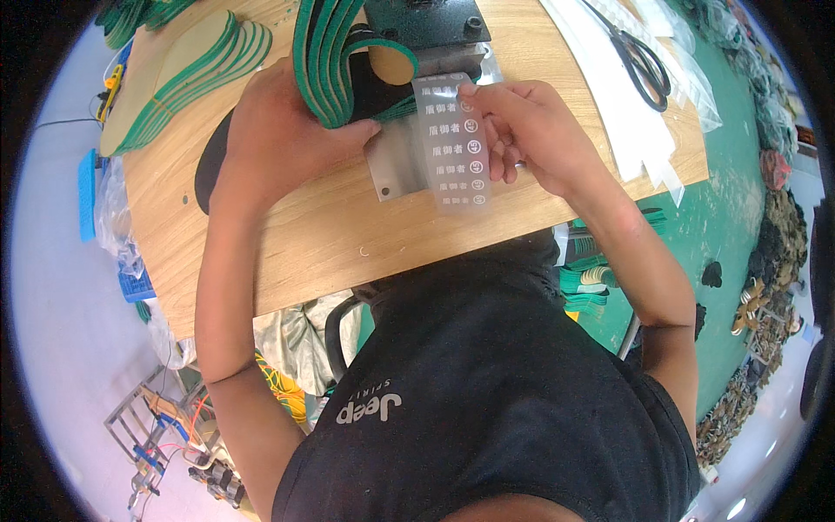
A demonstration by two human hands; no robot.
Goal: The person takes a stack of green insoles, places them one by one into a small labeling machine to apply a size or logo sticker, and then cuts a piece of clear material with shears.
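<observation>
My left hand [274, 135] is closed around a fanned stack of green-edged insoles [323, 56]. Its thumb reaches out over a bare metal plate [396, 161], while the insoles hide most of its fingers. A dark insole [214, 170] lies on the table, partly under that hand and wrist. In a pinch between thumb and forefinger, my right hand [535, 130] has the edge of a clear strip of labels [450, 150] with white print. The strip hangs across the plate's right side. Just beyond it, an insole with a beige patch [393, 65] shows at the black machine block [426, 22].
Beige-and-green insoles [187, 83] lie stacked at the far left of the wooden table [322, 261]. White sheets [609, 78] cover its right side, with black-handled scissors [639, 65] on top. A yellow cutter [111, 87] sits by the left edge. Piled material [757, 304] lines the floor at right.
</observation>
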